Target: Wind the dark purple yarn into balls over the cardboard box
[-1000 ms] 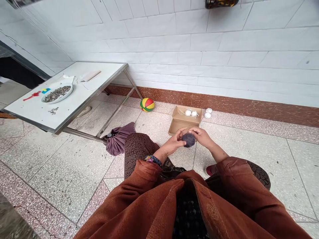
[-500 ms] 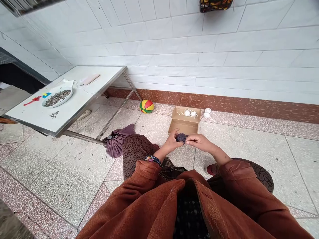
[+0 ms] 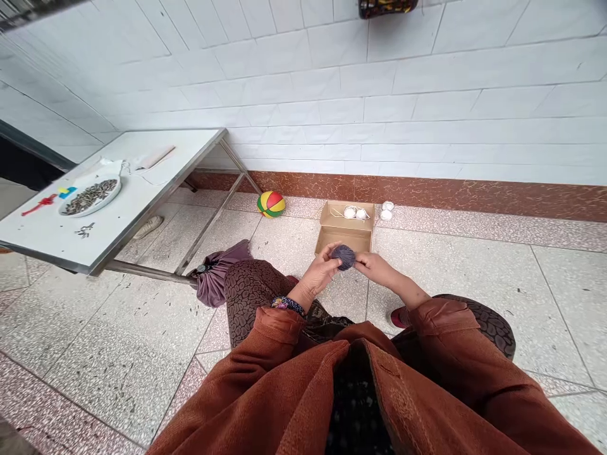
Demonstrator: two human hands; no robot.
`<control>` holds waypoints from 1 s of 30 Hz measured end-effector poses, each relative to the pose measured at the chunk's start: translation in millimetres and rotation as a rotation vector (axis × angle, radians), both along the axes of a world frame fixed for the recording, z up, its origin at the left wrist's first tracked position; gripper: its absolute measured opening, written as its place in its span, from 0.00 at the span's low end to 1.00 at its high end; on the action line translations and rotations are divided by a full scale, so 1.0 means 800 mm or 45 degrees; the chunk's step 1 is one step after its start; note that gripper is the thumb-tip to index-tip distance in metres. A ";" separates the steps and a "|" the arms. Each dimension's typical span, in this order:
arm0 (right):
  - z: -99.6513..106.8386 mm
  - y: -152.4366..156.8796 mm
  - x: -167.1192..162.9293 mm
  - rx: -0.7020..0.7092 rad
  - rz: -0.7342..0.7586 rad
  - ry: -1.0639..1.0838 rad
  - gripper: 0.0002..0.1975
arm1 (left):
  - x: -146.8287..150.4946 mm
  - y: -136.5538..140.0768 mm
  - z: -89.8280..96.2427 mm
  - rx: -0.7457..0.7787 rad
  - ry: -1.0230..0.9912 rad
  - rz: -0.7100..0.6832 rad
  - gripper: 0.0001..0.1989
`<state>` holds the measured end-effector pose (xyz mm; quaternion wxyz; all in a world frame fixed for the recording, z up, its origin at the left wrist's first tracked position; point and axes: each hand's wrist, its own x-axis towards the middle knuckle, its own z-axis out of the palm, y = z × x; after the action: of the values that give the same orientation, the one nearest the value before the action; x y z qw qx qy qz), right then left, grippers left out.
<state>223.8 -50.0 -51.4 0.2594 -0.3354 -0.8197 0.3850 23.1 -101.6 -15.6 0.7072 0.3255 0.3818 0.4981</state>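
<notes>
A ball of dark purple-grey yarn (image 3: 344,257) is gripped in my left hand (image 3: 323,270), thumb on the near side and fingers around its left and far side. My right hand (image 3: 379,268) pinches at the ball's right edge, fingertips together on the yarn; any single strand is too fine to make out. Just beyond both hands, an open cardboard box (image 3: 345,240) lies on the floor. Two white balls of yarn (image 3: 355,213) with loose cord rest at its far side. Two more white balls (image 3: 387,210) sit on the floor right of the box.
To the left stands a metal-framed table (image 3: 156,136) bearing a plate (image 3: 116,193) of seeds, a red item (image 3: 40,204) and a folded pinkish cloth (image 3: 156,157). A colourful ball (image 3: 271,204) lies by the wall, and a purple bag (image 3: 222,272) beside my left knee. Someone's shoe (image 3: 148,227) shows under the table.
More of the dark yarn ball's round face now shows between my hands, and it has turned in my left fingers. My right hand stays pinched beside it. The view has shifted slightly right.
</notes>
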 end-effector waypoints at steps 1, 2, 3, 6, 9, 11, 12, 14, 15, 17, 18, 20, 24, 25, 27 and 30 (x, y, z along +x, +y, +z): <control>0.002 -0.003 0.000 0.019 0.058 -0.009 0.13 | -0.002 0.003 -0.005 -0.019 0.037 0.054 0.33; 0.005 -0.006 0.001 0.035 0.116 -0.009 0.14 | -0.003 0.005 -0.010 -0.030 0.089 0.104 0.33; 0.009 -0.008 0.001 0.047 0.171 -0.001 0.15 | -0.005 0.008 -0.015 -0.033 0.164 0.158 0.33; 0.025 -0.015 0.001 0.056 0.292 0.059 0.18 | -0.008 0.011 -0.025 -0.001 0.491 0.268 0.36; 0.038 -0.015 0.000 0.005 0.285 0.130 0.18 | -0.009 0.007 -0.023 0.070 0.805 0.151 0.42; 0.041 -0.011 -0.002 -0.024 0.203 0.177 0.19 | -0.008 0.002 -0.019 0.109 0.887 -0.028 0.46; 0.041 -0.008 -0.002 -0.028 0.157 0.201 0.19 | -0.007 -0.001 -0.016 0.127 0.876 -0.124 0.48; 0.037 -0.002 -0.003 -0.025 0.075 0.240 0.19 | -0.004 -0.007 -0.012 0.165 0.759 -0.290 0.50; 0.033 0.002 -0.004 -0.031 0.043 0.254 0.18 | -0.003 -0.009 -0.010 0.182 0.663 -0.348 0.50; 0.022 0.007 -0.006 -0.074 -0.012 0.261 0.18 | -0.001 -0.011 -0.007 0.201 0.442 -0.388 0.49; 0.016 0.009 -0.006 -0.106 -0.037 0.248 0.18 | -0.001 -0.011 -0.005 0.193 0.335 -0.375 0.48; 0.003 0.011 -0.007 -0.157 -0.085 0.179 0.18 | -0.002 -0.010 -0.003 0.141 0.158 -0.305 0.44; -0.009 0.009 -0.004 -0.128 -0.093 -0.018 0.15 | -0.009 -0.003 -0.004 0.015 0.010 -0.081 0.33; -0.008 0.007 -0.004 -0.112 -0.050 -0.039 0.15 | -0.010 0.000 -0.006 -0.006 0.036 -0.020 0.31; -0.001 0.002 -0.003 -0.099 0.077 -0.042 0.15 | -0.014 0.004 -0.012 -0.043 0.173 0.089 0.29; 0.016 -0.007 -0.003 -0.147 0.275 0.000 0.18 | -0.017 0.008 -0.020 -0.003 0.597 0.173 0.27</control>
<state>221.3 -55.4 -38.3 0.1965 -0.2596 -0.8276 0.4573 9.6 -95.4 -31.9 0.5646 0.4050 0.5570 0.4549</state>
